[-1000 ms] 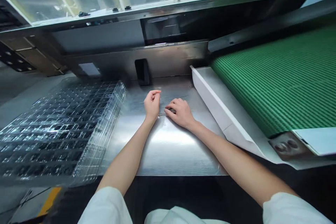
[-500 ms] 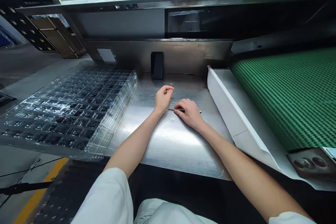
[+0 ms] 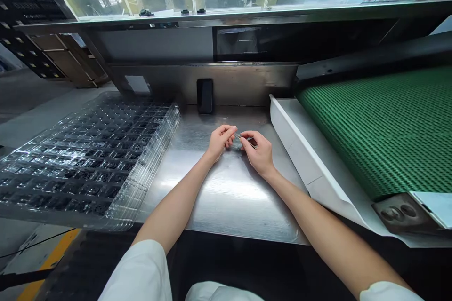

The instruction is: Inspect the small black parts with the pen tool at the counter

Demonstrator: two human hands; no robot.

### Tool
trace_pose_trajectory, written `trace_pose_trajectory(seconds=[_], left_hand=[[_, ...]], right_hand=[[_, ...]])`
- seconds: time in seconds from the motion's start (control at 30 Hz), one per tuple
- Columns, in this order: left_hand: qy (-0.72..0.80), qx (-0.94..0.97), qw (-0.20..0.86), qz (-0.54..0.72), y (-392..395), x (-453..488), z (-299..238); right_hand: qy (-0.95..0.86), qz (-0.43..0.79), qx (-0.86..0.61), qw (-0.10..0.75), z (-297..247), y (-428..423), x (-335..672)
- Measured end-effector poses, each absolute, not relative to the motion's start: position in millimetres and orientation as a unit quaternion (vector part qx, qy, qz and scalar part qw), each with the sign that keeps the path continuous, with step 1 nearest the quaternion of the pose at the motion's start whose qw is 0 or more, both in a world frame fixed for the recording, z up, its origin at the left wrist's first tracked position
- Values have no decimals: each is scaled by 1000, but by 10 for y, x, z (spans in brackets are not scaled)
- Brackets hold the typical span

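Observation:
Over the metal work surface (image 3: 215, 193), my right hand (image 3: 259, 150) pinches a slim metal tool that looks like tweezers (image 3: 238, 136). The thin tip points left, towards the other hand. My left hand (image 3: 221, 142) is closed, thumb against fingers, right at that tip. Whatever sits in its pinch is too small or too hidden to make out. Both hands are raised slightly off the metal, their fingertips a small gap apart.
On the left lies a stack of clear plastic trays (image 3: 141, 188) with dark parts in their pockets. A black phone (image 3: 205, 96) leans on the back panel. To the right, a white raised guard (image 3: 307, 164) borders a green mesh conveyor belt (image 3: 388, 122).
My right hand has lifted the tweezers off the metal surface and turned the tip up to my left fingertips. The view has tilted and shifted slightly.

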State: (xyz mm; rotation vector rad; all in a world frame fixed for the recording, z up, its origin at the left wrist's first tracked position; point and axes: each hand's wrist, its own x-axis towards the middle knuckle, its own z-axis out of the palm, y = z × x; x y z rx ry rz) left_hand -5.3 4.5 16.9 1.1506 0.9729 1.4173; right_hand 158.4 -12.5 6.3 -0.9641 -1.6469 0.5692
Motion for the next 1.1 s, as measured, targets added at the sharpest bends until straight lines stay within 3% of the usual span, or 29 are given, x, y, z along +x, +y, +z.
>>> trace_pose_trajectory(seconds=[0.87, 1.1], left_hand=[[417, 410, 477, 656, 65, -162, 252], [385, 475, 532, 586, -9, -10, 217]], right_hand=[[-672, 261, -423, 549, 27, -89, 1620], [-677, 258, -412, 553, 17, -78, 1620]])
